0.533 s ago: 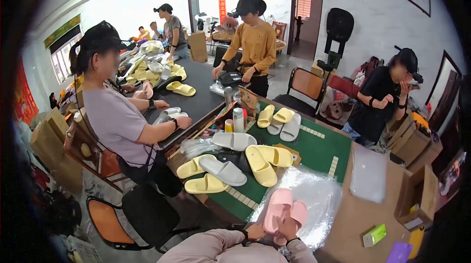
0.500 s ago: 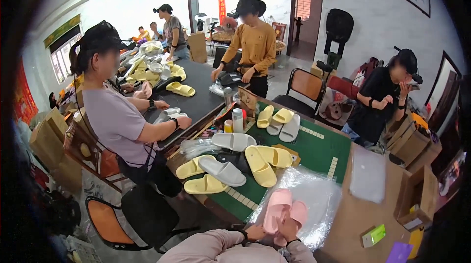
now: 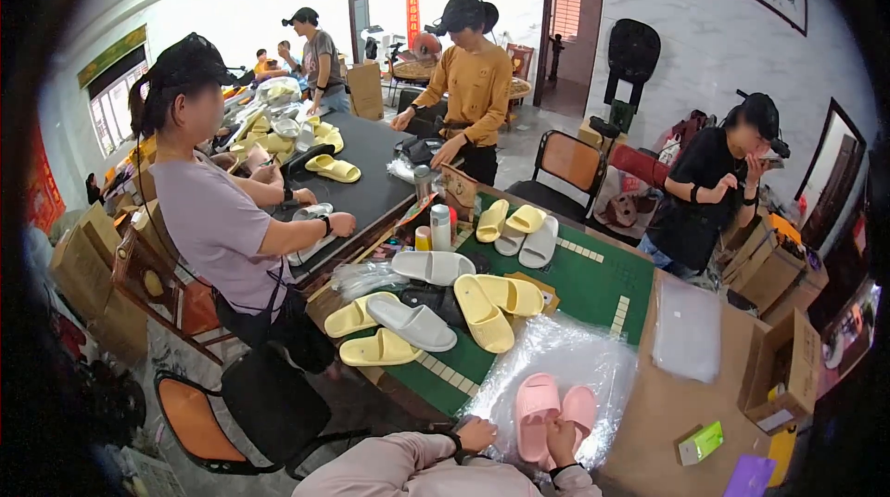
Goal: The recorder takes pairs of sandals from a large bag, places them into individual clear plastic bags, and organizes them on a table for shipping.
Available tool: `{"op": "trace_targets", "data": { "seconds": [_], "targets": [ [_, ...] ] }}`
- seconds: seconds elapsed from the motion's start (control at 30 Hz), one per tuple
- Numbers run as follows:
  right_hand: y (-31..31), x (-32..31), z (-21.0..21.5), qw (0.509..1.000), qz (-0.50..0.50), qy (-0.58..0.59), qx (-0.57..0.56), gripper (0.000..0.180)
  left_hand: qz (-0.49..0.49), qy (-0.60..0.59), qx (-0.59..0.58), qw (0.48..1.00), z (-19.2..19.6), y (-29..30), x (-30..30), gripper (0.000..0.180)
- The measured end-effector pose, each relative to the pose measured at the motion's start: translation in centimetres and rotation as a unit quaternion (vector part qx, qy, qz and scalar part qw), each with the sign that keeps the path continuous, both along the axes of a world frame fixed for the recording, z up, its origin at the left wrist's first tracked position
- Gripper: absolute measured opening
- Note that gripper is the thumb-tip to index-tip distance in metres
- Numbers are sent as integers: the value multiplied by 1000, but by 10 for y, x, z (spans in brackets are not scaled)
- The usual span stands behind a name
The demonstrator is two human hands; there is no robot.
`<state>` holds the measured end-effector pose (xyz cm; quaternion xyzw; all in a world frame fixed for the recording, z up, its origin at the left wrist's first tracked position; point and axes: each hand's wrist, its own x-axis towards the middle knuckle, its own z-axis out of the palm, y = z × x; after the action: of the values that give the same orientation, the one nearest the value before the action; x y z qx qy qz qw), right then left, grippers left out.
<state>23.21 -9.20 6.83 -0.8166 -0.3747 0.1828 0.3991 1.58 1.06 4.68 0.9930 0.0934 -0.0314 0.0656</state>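
Note:
A pair of pink slippers (image 3: 538, 414) stands side by side over clear plastic bags (image 3: 593, 367) at the near edge of the table. My right hand (image 3: 560, 442) is closed on the pair, its fingers between the two slippers near their heels. To their left, my left hand (image 3: 477, 435) rests at the near-left border of the plastic, apart from the slippers. Its fingers are curled, and whatever they may hold is hidden. Beyond the plastic lie yellow slippers (image 3: 484, 313) and grey slippers (image 3: 413, 323) on the green table top (image 3: 593, 288).
A stack of clear bags (image 3: 687, 325) lies on the brown board at right, near a green box (image 3: 702, 443) and an open carton (image 3: 783, 372). Bottles (image 3: 440, 228) stand at the far left edge. A chair (image 3: 264, 404) is at left; several people work around another table.
The pink slippers have shifted nearer and slightly right, and now sit more evenly side by side. A gap has opened between my left hand and them. My right hand remains on the pair.

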Motion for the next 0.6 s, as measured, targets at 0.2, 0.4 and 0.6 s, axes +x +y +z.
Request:
{"op": "trace_targets", "data": {
  "seconds": [0.2,0.4,0.6],
  "targets": [
    [14,-16,10,981,127,-131,-69,32,46,-60,14,997,12,0,-9,25],
    [22,-15,-14,942,108,-303,-91,36,68,-62,-8,996,-5,1,-9,25],
    [23,-17,26,968,108,-221,-43,29,39,-66,-56,995,-17,14,-17,26]
  ]
}}
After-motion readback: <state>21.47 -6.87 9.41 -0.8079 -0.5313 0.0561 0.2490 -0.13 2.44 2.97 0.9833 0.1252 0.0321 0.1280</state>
